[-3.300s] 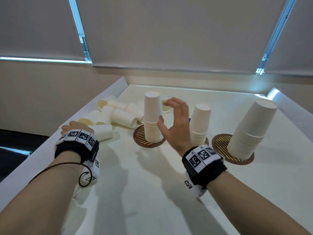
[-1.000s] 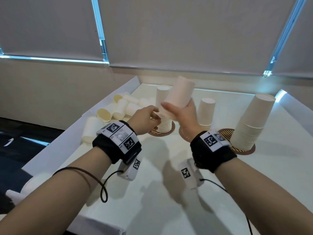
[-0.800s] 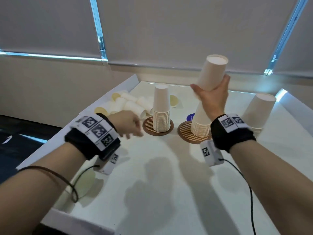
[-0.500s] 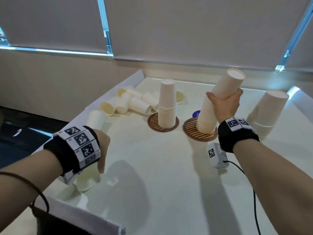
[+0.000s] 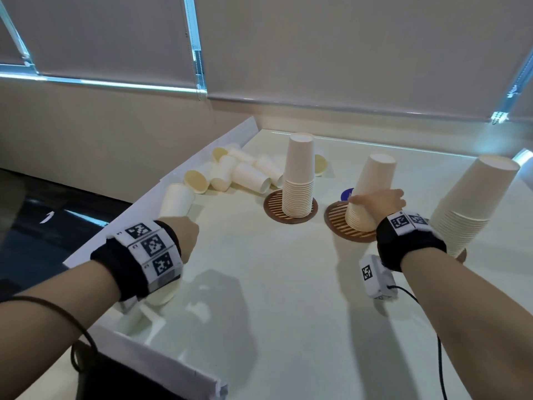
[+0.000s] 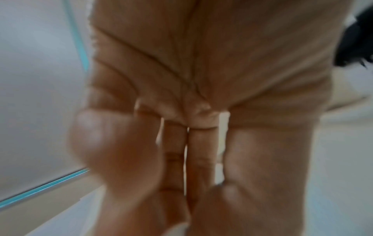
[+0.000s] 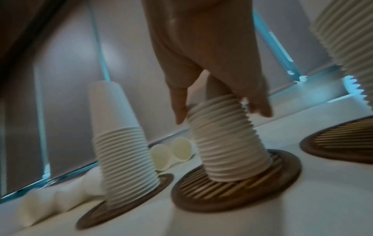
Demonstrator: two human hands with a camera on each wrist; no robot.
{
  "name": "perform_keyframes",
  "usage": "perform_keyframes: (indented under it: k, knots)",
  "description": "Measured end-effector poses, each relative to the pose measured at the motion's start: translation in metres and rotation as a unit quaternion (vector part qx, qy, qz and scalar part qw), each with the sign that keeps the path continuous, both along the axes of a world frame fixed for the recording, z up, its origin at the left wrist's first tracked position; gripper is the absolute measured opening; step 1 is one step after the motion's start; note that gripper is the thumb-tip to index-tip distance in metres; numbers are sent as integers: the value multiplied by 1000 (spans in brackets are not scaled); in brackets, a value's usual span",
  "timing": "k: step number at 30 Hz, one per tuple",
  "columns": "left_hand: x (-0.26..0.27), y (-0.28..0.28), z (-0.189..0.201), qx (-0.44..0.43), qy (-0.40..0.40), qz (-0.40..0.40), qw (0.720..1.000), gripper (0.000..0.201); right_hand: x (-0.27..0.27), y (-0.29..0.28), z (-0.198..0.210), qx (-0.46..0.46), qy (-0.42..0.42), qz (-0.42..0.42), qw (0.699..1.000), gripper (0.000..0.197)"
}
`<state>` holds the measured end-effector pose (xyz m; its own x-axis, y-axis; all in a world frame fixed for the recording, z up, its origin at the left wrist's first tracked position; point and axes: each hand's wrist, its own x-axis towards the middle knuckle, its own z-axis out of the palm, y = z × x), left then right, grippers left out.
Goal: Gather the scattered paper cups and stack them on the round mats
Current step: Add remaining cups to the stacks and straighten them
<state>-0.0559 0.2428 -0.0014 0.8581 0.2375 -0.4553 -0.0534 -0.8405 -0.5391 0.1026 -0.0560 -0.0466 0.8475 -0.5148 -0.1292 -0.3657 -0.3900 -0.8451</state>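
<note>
Three stacks of upturned white paper cups stand on round brown slatted mats. My right hand [image 5: 375, 202] grips the middle stack [image 5: 373, 180] low down, thumb [image 7: 179, 110] on one side and fingers [image 7: 259, 103] on the other; the stack leans slightly on its mat [image 5: 340, 226]. The left stack [image 5: 298, 174] stands free on its mat [image 5: 274, 206]. My left hand [image 5: 187, 232] holds nothing, fingers [image 6: 201, 159] extended, just short of a lone cup [image 5: 176, 200] lying on its side. Several loose cups [image 5: 248, 174] lie in the far left corner.
The tall right stack [image 5: 476, 203] stands beside my right wrist. A cup [image 5: 163, 294] lies under my left wrist. Another cup [image 5: 320, 166] lies behind the left stack, and a small blue disc [image 5: 346, 194] behind the middle mat. White raised walls [image 5: 138, 209] edge the table.
My right hand brought a cup over the middle stack, set it on top and slid down the stack's side. My left hand drew back, then moved forward toward the lone cup.
</note>
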Motion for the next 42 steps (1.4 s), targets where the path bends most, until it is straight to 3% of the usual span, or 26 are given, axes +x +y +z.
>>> perform_keyframes:
  k: [2,4,6,7,9,11,12,15,17,18,21,23,27,32,37,40,42]
  knots:
    - [4,8,9,-99,-62,31,993,8,-14,17,-2,9,-50,-50,997,97]
    - [6,15,28,-256,-125,76,956,10,-40,44,-5,16,-213,-36,976,95]
    - [7,20,46,-401,-171,107,893,9,-78,78,-4,45,-351,84,932,92]
    - [4,19,52,-465,-179,122,859,10,-99,96,0,75,-358,188,911,89]
    - [0,16,58,-555,-182,143,799,13,-133,124,9,103,-240,426,866,89]
    - [-3,16,56,-589,-180,153,773,14,-149,143,7,92,-114,573,806,93]
    - [-5,18,52,-596,-180,157,766,14,-153,150,2,94,-95,595,793,93]
    - [-15,27,40,-604,-181,174,757,7,-154,155,-7,59,-99,570,813,79]
    - [-20,40,29,-586,-171,199,767,24,-152,153,-8,14,-83,571,817,66]
    - [-24,46,23,-547,-153,210,796,32,-151,150,-10,-8,-73,577,813,64]
    - [-41,62,7,-265,-49,138,953,51,-147,142,-14,-71,-46,598,797,64]
    - [-51,71,-4,-132,18,115,984,71,-143,136,-16,-96,-31,600,794,63]
    - [-63,86,-10,-124,26,182,975,90,-139,130,-16,-119,-16,599,792,67]
    - [-58,98,-10,-149,-45,237,959,84,-139,130,-16,-119,-6,601,790,68]
    - [-50,97,-12,-150,-15,253,955,70,-138,131,-19,-146,-3,605,783,71]
    - [-44,91,-12,-232,-32,248,940,56,-139,132,-19,-144,-1,611,778,71]
    - [-35,86,-11,-360,-76,268,890,49,-139,132,-19,-148,0,613,776,72]
